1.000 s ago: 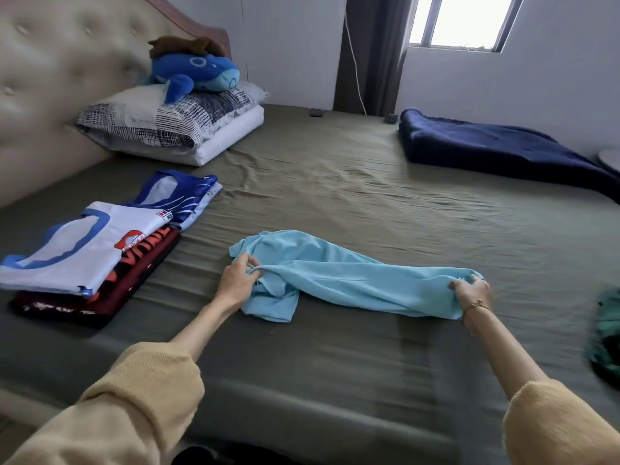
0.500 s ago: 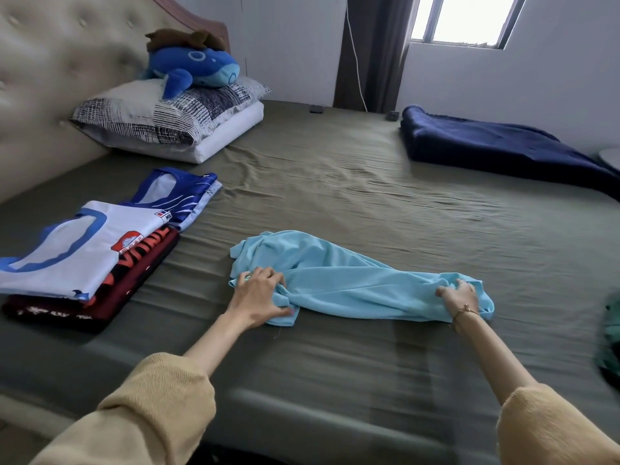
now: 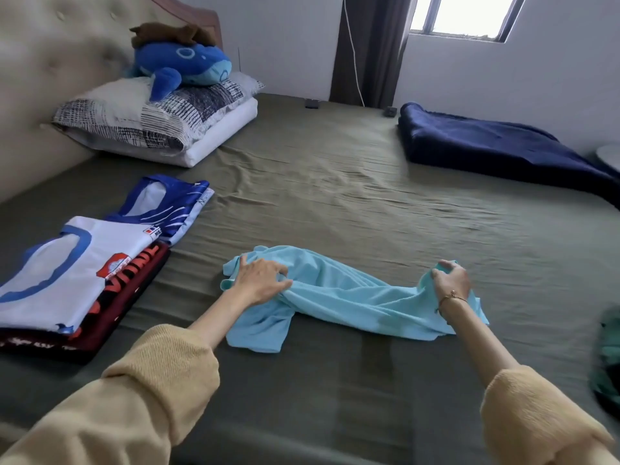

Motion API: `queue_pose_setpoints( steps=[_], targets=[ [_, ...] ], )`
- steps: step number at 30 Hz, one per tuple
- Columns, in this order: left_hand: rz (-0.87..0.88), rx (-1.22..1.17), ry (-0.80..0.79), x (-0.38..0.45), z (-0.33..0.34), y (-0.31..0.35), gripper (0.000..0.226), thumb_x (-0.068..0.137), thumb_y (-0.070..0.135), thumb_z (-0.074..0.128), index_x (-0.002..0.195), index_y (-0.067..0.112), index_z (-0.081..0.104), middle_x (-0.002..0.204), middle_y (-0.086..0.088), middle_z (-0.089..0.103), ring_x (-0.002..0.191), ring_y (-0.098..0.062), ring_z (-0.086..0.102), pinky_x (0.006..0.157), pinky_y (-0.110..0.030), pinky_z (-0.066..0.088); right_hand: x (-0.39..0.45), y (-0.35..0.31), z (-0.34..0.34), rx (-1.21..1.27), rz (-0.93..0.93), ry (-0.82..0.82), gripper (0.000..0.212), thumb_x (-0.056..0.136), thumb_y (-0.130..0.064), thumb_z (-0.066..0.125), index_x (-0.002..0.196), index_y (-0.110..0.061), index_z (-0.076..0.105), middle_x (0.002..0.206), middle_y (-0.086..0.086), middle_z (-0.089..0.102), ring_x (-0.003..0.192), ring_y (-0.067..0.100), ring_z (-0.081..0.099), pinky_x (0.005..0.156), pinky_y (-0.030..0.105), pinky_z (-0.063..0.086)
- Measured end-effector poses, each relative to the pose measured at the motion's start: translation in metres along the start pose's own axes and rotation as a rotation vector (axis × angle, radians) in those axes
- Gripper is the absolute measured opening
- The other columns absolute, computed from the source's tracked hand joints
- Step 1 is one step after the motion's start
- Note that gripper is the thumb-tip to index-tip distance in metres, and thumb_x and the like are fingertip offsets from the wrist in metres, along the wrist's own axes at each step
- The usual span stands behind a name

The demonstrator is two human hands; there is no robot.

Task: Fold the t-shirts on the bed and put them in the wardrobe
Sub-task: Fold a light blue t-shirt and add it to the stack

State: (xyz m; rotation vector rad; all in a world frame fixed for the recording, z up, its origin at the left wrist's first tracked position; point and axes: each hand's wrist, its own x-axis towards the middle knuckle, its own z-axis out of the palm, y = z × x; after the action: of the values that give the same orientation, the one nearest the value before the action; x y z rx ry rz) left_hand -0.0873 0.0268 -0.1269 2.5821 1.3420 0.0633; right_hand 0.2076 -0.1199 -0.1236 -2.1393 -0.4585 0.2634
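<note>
light blue t-shirt lies bunched in a long rope across the middle of the frame, on the olive bed. my left hand lies on its left end, fingers spread forward over the cloth and the thumb pinching a gather of it toward the centre. my right hand grips the right end, fingers curled round a raised tuft of the fabric; a thin bracelet sits on that wrist. one flap of the shirt hangs toward the lower centre, below my left forearm. both arms wear mustard sleeves that fill the bottom corners.

at the left of the frame sits a stack of folded shirts: a white one with blue trim on top, a dark red one with orange lettering under it. a blue and white shirt lies just behind, partly under the white one. in the upper left, a blue plush whale rests on patterned pillows against the tufted headboard. a navy blanket lies folded at the upper right, and a green garment shows at the right edge, too blurred to tell more.
</note>
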Motion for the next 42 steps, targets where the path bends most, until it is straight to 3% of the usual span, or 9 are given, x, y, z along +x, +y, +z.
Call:
queue_pose_setpoints(
  steps=[5, 8, 11, 14, 20, 27, 33, 37, 42],
  targets=[
    [0.036, 0.086, 0.181, 0.013, -0.052, 0.018, 0.031, 0.099, 0.038, 0.04, 0.1, 0.018, 0.064, 0.105, 0.002, 0.067, 0.114, -0.016, 0.052, 0.11, -0.039, 0.015, 0.003, -0.046, -0.02, -0.002, 0.033, 0.083, 0.03, 0.085, -0.005, 0.052, 0.103, -0.021, 0.071, 0.106, 0.006, 0.069, 0.112, 0.031, 0.055, 0.098, 0.045, 0.043],
    [-0.004, 0.102, 0.285, 0.021, -0.101, 0.025, 0.034, 0.101, 0.034, 0.037, 0.093, 0.013, 0.062, 0.095, -0.008, 0.07, 0.1, -0.025, 0.061, 0.094, -0.034, 0.028, -0.001, -0.081, -0.045, -0.136, 0.032, 0.215, 0.028, 0.086, -0.009, 0.053, 0.089, -0.028, 0.073, 0.087, -0.001, 0.064, 0.116, 0.021, 0.044, 0.095, 0.039, 0.03],
    [-0.032, 0.091, 0.28, 0.034, -0.17, 0.033, 0.032, 0.103, 0.028, 0.032, 0.1, 0.008, 0.057, 0.097, -0.015, 0.069, 0.098, -0.031, 0.062, 0.09, -0.039, 0.034, 0.004, -0.134, -0.083, -0.058, 0.034, 0.21, 0.027, 0.084, -0.005, 0.053, 0.09, -0.023, 0.074, 0.075, 0.001, 0.06, 0.106, 0.027, 0.055, 0.084, 0.034, 0.042],
    [-0.043, 0.129, 0.198, 0.044, -0.214, 0.038, 0.026, 0.103, 0.022, 0.032, 0.106, 0.007, 0.054, 0.106, -0.016, 0.067, 0.104, -0.031, 0.061, 0.089, -0.038, 0.037, 0.01, -0.177, -0.111, 0.06, 0.036, 0.268, 0.032, 0.081, 0.006, 0.049, 0.099, -0.011, 0.07, 0.091, 0.011, 0.068, 0.097, 0.031, 0.061, 0.071, 0.028, 0.041],
    [-0.123, 0.288, 0.239, 0.072, -0.277, 0.042, 0.038, 0.089, -0.007, 0.041, 0.125, 0.007, 0.038, 0.106, -0.01, 0.067, 0.103, -0.025, 0.063, 0.089, -0.036, 0.044, 0.032, -0.237, -0.148, 0.171, 0.059, 0.479, 0.032, 0.089, 0.006, 0.041, 0.115, -0.001, 0.058, 0.116, 0.019, 0.062, 0.109, 0.033, 0.056, 0.092, 0.03, 0.037],
    [-0.202, 0.361, 0.275, 0.129, -0.278, 0.065, 0.033, 0.094, 0.003, 0.042, 0.125, 0.012, 0.043, 0.128, -0.009, 0.047, 0.124, -0.024, 0.04, 0.096, -0.037, 0.039, 0.082, -0.243, -0.135, 0.134, 0.11, 0.376, 0.041, 0.087, 0.008, 0.044, 0.127, 0.001, 0.05, 0.125, 0.021, 0.056, 0.116, 0.033, 0.052, 0.096, 0.03, 0.037],
    [-0.388, -0.158, 0.295, 0.208, -0.295, 0.09, 0.024, 0.1, 0.006, 0.033, 0.115, 0.002, 0.051, 0.116, -0.023, 0.06, 0.109, -0.037, 0.056, 0.082, -0.039, 0.039, 0.152, -0.264, -0.116, 0.136, -0.006, 0.229, 0.055, 0.085, 0.001, 0.05, 0.139, 0.002, 0.038, 0.136, 0.018, 0.049, 0.126, 0.03, 0.046, 0.108, 0.031, 0.032],
    [-0.372, -0.556, 0.492, 0.264, -0.317, 0.115, 0.011, 0.099, 0.009, 0.031, 0.093, 0.014, 0.04, 0.101, -0.024, 0.056, 0.088, -0.032, 0.052, 0.07, -0.034, 0.029, 0.201, -0.294, -0.119, 0.228, -0.141, 0.242, 0.064, 0.084, 0.004, 0.048, 0.144, 0.002, 0.027, 0.147, 0.016, 0.036, 0.137, 0.025, 0.034, 0.113, 0.028, 0.024],
    [-0.193, -0.685, 0.762, 0.292, -0.353, 0.148, 0.023, 0.103, 0.02, 0.029, 0.109, 0.002, 0.041, 0.095, -0.017, 0.055, 0.081, -0.028, 0.051, 0.063, -0.033, 0.029, 0.236, -0.327, -0.142, 0.251, -0.401, 0.303, 0.068, 0.082, 0.008, 0.047, 0.145, 0.003, 0.022, 0.151, 0.014, 0.028, 0.141, 0.022, 0.025, 0.111, 0.016, 0.015]
  ],
)
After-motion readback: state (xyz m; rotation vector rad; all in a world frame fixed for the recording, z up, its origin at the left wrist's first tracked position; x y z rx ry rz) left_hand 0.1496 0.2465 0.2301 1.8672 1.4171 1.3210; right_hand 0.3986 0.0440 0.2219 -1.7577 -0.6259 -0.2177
